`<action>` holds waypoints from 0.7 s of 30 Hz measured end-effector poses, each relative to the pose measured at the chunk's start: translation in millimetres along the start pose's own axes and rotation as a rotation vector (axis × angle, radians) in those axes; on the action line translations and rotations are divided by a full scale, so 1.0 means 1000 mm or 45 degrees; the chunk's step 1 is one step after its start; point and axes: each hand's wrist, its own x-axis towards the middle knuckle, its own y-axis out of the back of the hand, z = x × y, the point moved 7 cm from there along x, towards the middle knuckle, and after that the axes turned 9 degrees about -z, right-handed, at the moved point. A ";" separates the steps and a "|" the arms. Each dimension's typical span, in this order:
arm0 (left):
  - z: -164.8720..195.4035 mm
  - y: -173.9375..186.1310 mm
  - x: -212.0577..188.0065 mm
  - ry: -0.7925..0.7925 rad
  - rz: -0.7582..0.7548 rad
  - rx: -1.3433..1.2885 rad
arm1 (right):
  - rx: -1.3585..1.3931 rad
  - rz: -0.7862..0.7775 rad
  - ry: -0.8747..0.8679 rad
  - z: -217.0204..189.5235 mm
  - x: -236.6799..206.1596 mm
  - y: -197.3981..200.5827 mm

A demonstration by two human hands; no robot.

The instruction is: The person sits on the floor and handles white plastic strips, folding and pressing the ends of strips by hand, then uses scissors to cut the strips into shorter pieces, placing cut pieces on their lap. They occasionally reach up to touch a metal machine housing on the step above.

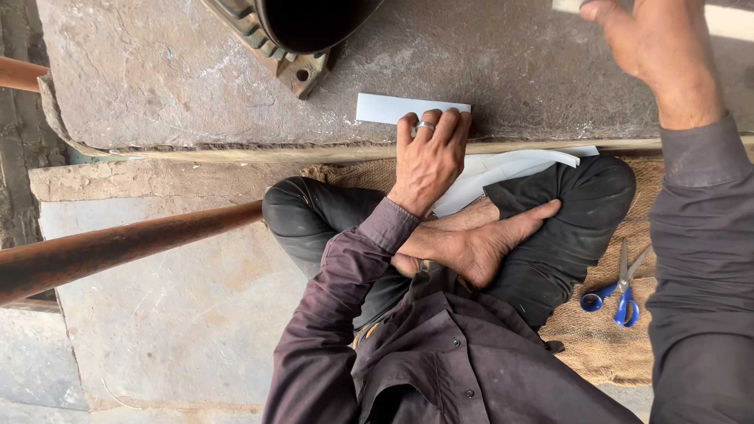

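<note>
— While the left hand (pixel 428 153) lies palm down on the stone slab (pixel 173 78), what is under it?

— A white paper strip (pixel 389 108). The fingers are curled over its near right end, pressing it flat against the slab close to the edge; a ring shows on one finger. The strip runs out to the left of the knuckles, lying flat.

— And the right hand (pixel 640 39)?

— Raised at the top right corner, well apart from the left. Its fingertips seem to pinch a small pale piece, but the frame cuts that off, so I cannot tell what it is or how firm the grip is.

— What lies around them?

— Just below the slab's edge, more white paper sheets (pixel 503 169) rest across the person's lap, partly tucked under the left wrist. The person sits cross-legged on burlap matting (pixel 597 330), with a bare foot (pixel 479 239) resting on the knee. Blue-handled scissors (pixel 620 286) lie on the matting near the right sleeve, touched by neither hand.

— Anything crowding the work?

— A dark round machine housing (pixel 302 31) with a bolted metal foot stands on the slab beyond the strip, cut off at the top. A rusty pipe (pixel 118 247) crosses from the left toward the knee.
</note>
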 end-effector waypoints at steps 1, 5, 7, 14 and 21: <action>0.000 -0.006 0.000 -0.018 -0.046 0.046 | 0.008 0.014 0.037 -0.003 -0.002 0.002; -0.017 -0.012 0.011 -0.064 0.087 0.222 | 0.139 -0.025 0.009 -0.014 0.004 -0.001; -0.035 -0.006 0.019 -0.008 0.298 0.307 | 0.188 -0.076 -0.081 -0.019 0.008 -0.008; -0.032 -0.024 0.014 0.117 -0.017 0.087 | 0.362 -0.130 0.001 -0.046 0.018 -0.041; -0.016 -0.017 -0.001 0.151 -0.008 0.184 | 0.229 -0.123 0.000 -0.084 0.033 -0.081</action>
